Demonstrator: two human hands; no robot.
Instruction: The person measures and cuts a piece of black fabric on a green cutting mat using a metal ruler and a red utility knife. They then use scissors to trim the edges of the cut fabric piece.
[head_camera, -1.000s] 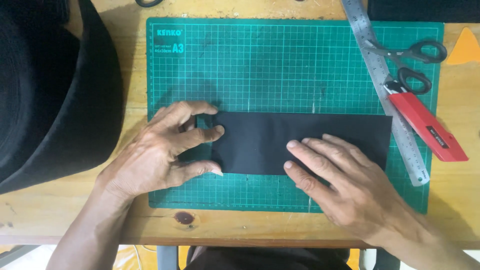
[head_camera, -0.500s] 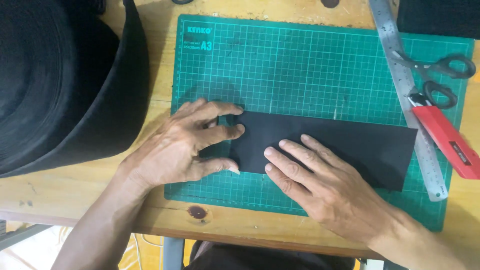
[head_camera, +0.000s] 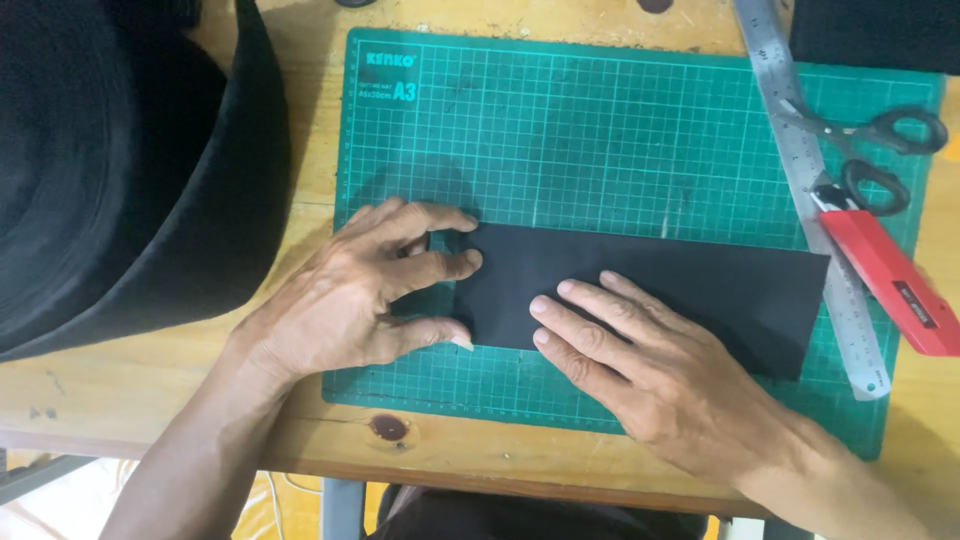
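While both hands lie flat on the work, a black rectangular strip (head_camera: 650, 290) sits on the lower half of the green cutting mat (head_camera: 600, 130), long axis running from 9 to 3 o'clock and tilted slightly down toward 3.

Left hand (head_camera: 360, 295): open, fingers spread, palm down at the strip's 9 o'clock end. Fingertips (head_camera: 468, 259) press at that short edge; the thumb reaches along the strip's lower edge. Nothing is gripped.

Right hand (head_camera: 650, 370): open, palm down, fingers extended toward 10 o'clock. Fingertips (head_camera: 545, 305) rest on the strip near its lower edge, close to the left thumb. The hand covers part of the strip's bottom margin. Nothing is gripped.

Surroundings, taken from the strip:
- Steel ruler (head_camera: 810, 190) at 2 o'clock, lying diagonally across the mat's right side, its lower end just beside the strip's right corner.
- Scissors (head_camera: 870, 150) at 2 o'clock, dark handles, blades crossing the ruler.
- Red utility knife (head_camera: 890, 280) at 3 o'clock, lying across the ruler's right edge.
- Large roll of black material (head_camera: 120, 170) at 9 o'clock, off the mat, on the wooden table (head_camera: 150, 400).
- Dark object (head_camera: 880, 30) at 1 o'clock, cut off by the frame edge; kind cannot be told.
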